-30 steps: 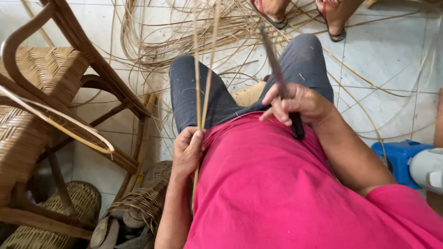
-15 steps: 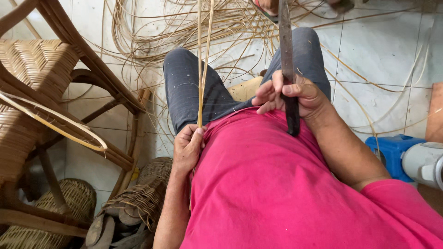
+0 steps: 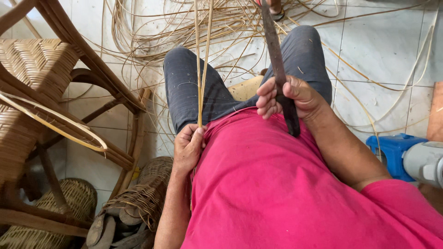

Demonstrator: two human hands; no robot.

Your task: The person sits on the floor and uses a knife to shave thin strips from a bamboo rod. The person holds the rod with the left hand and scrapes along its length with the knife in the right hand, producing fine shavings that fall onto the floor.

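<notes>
Where cane strands (image 3: 184, 27) litter white floor tiles (image 3: 387, 50), wicker chair (image 3: 41, 87) alongside

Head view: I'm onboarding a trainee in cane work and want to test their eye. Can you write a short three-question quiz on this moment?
1. True or false: the left hand holds thin rattan strips upright.
2. What does the right hand have in its grip? A) scissors B) a long dark blade C) a hammer
3. What stands on the person's left side, on the tiled floor?

Key
1. True; the strips rise from the fist past the knees.
2. B; the fingers wrap its dark handle, blade pointing away from the body.
3. A wooden chair with a woven seat, and woven baskets below it.
</notes>
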